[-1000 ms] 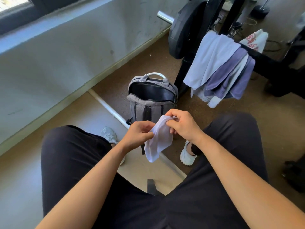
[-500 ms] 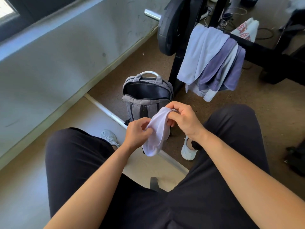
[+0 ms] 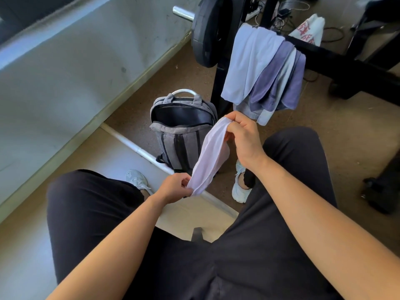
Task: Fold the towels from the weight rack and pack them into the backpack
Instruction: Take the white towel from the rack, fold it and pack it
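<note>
1. Two black-trousered legs (image 3: 91, 213) filled the lower frame; the person was seated, with white shoes (image 3: 239, 187) on the brown floor (image 3: 324, 135).
2. Weight rack (image 3: 337, 59), black, stood at upper right, with a black plate (image 3: 205, 31) on a chrome bar end (image 3: 183, 14) beside it.
3. Draped towels (image 3: 266, 70) hung over the rack's bar: pale blue and purple layers overlapping, lower edges just above the floor. A white cloth with red print (image 3: 309, 31) lay behind the bar.
4. Backpack (image 3: 181, 135), grey with dark stripes, stood upright on the floor between the feet and the rack upright, main compartment unzipped and gaping, dark interior showing.
5. White towel (image 3: 213, 154) was stretched slantwise in the air in front of the backpack, touching neither the bag nor the floor, as far as the view showed.
6. Right hand (image 3: 244, 137) held the towel's upper end, thumb and fingers pinched together on the fabric.
7. Left hand (image 3: 175, 187) held the lower end, fingers closed around the bunched cloth.
</note>
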A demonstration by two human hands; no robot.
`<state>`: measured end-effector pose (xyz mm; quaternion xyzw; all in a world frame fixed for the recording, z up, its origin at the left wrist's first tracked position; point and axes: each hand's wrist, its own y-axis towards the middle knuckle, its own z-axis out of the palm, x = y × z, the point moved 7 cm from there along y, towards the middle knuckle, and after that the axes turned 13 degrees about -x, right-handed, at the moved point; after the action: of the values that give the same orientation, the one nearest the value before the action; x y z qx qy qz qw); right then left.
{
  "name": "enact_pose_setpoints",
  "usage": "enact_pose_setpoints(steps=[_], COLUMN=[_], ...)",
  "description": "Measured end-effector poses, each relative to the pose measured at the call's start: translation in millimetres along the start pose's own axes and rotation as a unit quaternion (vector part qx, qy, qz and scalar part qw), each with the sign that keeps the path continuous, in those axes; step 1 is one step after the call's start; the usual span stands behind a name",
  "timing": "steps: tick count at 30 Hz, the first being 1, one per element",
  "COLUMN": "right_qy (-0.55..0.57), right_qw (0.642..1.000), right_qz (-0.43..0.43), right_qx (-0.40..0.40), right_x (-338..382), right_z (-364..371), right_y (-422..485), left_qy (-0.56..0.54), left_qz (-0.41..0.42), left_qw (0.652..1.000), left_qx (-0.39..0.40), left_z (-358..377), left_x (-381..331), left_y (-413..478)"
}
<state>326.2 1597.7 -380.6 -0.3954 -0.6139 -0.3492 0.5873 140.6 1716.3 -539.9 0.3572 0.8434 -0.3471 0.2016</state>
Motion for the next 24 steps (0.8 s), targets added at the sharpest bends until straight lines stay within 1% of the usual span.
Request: enact_pose_setpoints(steps=[4,8,11,15,18,20,22,24], right_qy=[0.083,0.179,0.196,0.214,0.234,0.234,0.235,0.228], right_qw=[0.995,0.979,0.974,0.971,0.965,0.964,0.964,0.965], right_qz=[0.039,0.085,0.099,0.107,0.118,0.121,0.125,0.13], right_qx=[0.032,0.051,0.046,0.026,0.012,0.012,0.014,0.013], right_x=[-3.0,-2.0,-4.5,-7.8,-9.8,-9.9,-9.5,-9.3], right_z=[2.3,2.6,-0.8,-6.6,-8.4,-8.3,-8.2,-8.3], right_y=[0.1,1.9,6.7,14.3,17.9,18.2,17.4,16.0], left_qy=[-0.024,-0.078,-0.09,-0.15,-0.185,-0.198,-0.204,-0.198], left_qz=[0.015,0.023,0.028,0.014,0.032,0.043,0.038,0.021], left_qw=[0.999,0.993,0.987,0.974,0.967,0.967,0.967,0.967], left_qx=[-0.041,-0.087,-0.13,-0.171,-0.17,-0.156,-0.144,-0.158], left_z=[-1.6,-8.6,-17.2,-27.1,-31.2,-30.3,-27.2,-26.7], left_x=[-11.0,-20.9,-19.9,-18.2,-24.8,-27.2,-25.7,-20.8], left_y=[-1.3,-0.7,1.6,1.1,-1.3,-1.0,0.0,1.4])
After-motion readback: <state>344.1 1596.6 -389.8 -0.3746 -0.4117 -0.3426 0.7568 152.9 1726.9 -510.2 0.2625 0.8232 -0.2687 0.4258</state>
